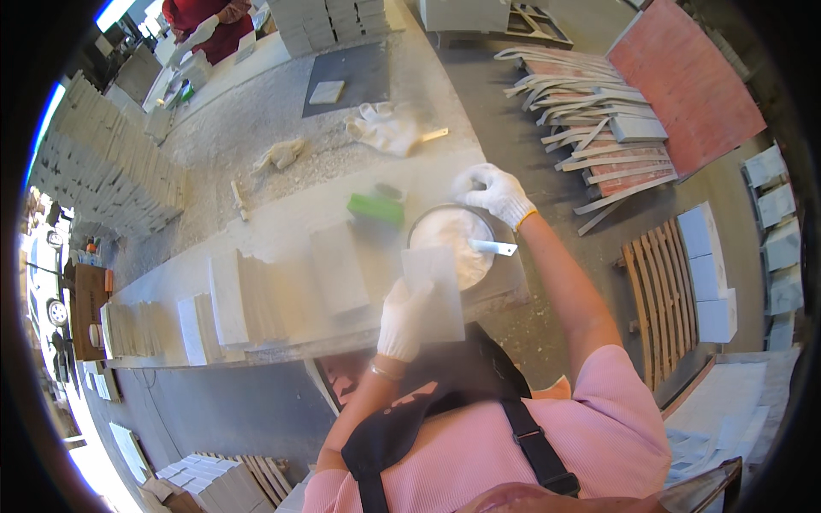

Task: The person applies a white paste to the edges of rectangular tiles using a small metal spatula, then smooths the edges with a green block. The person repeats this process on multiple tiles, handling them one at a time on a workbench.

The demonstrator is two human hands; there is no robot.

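My left hand [404,323], in a white glove, is closed on a thin pale tile [438,295], tilted up in front of my body. The tile hides part of a round bowl [414,229] filled with white powder or paste [451,232]. A scraper with a white handle [493,247] rests in the bowl, its handle over the right rim. By the bowl's far right rim is my gloved right hand [494,195], slightly blurred, with fingers curled together; whatever they pinch cannot be made out. Just left of the bowl lies a bright green block [376,209].
Stacked pale tiles [239,295] stand along the bench's near edge, with a taller stack [111,162] at far left. Loose gloves [380,128] and a brush [239,201] lie on the dusty bench. Strips cover a pallet [607,128] at right. Another person [209,26] works beyond.
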